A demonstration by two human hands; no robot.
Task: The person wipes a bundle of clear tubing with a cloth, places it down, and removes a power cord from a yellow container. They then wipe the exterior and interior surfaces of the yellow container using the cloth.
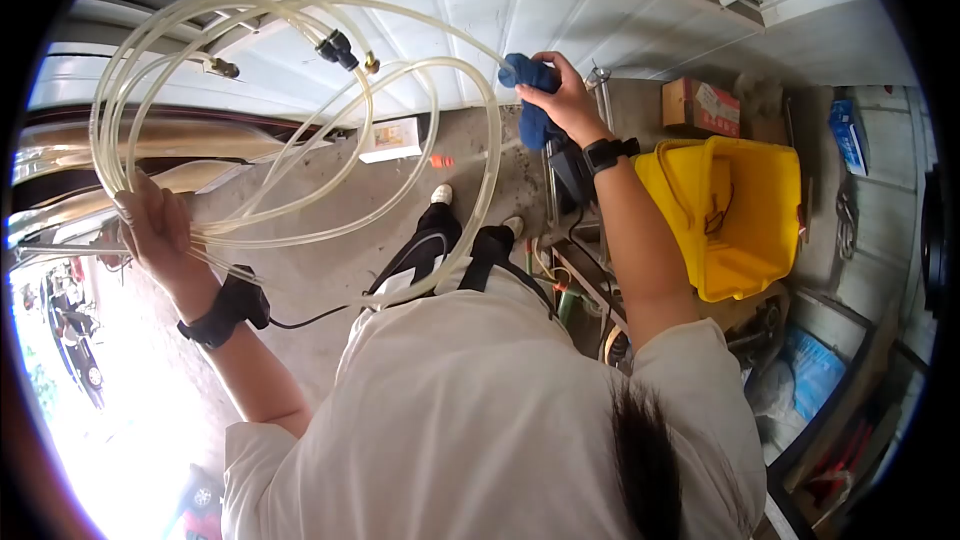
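My left hand (pixel 155 225) is closed around a coil of clear, yellowish plastic hose (pixel 493 140), held up at the left. Its loops spread wide in front of me. A black connector (pixel 338 49) sits on the hose near the top of the coil, with a brass fitting (pixel 224 68) at one hose end to its left. In my right hand (pixel 570 105) is a blue cloth (pixel 538 122), pinched between thumb and fingers. One stretch of hose runs up to the cloth; whether it passes inside the folds is hidden.
A yellow bucket (pixel 745 275) stands right of my right forearm, with a cardboard box (pixel 700 107) behind it. On the concrete floor (pixel 330 180) lies a white box (pixel 392 141) by the wall. Metal frames and tools crowd the lower right. A cable trails from my left wrist device.
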